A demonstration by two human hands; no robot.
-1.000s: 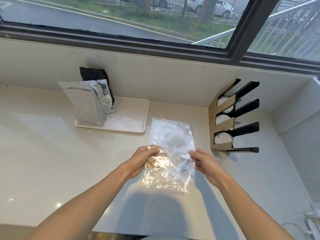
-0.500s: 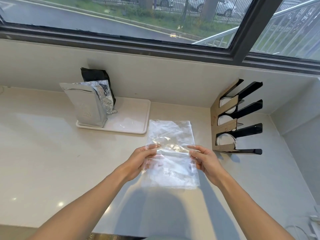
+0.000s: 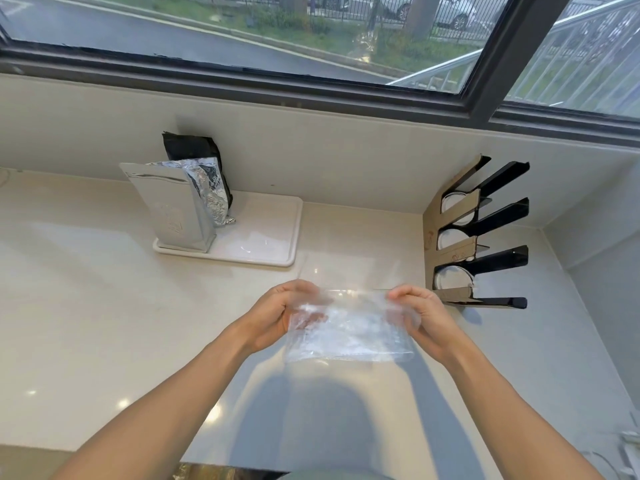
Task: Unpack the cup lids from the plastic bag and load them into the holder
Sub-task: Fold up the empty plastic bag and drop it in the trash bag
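Note:
A clear plastic bag [image 3: 349,327] is held flat above the counter between both hands. My left hand [image 3: 277,313] grips its left edge with curled fingers. My right hand [image 3: 420,315] pinches its right edge. The bag looks flat; its far half is blurred and folded over toward me. To the right stands the lid holder [image 3: 460,237], brown card front with black slanted arms. White cup lids [image 3: 453,278] show in its three slots.
A white tray [image 3: 263,244] at the back carries a silver foil pouch [image 3: 169,209] and a black pouch [image 3: 194,150]. The pale counter [image 3: 86,289] ends at a wall under the window and a side wall on the right. Cables lie at the lower right corner.
The far half of the bag has folded over toward me, so the bag is now shorter. Both hands stayed on its side edges and closed more tightly.

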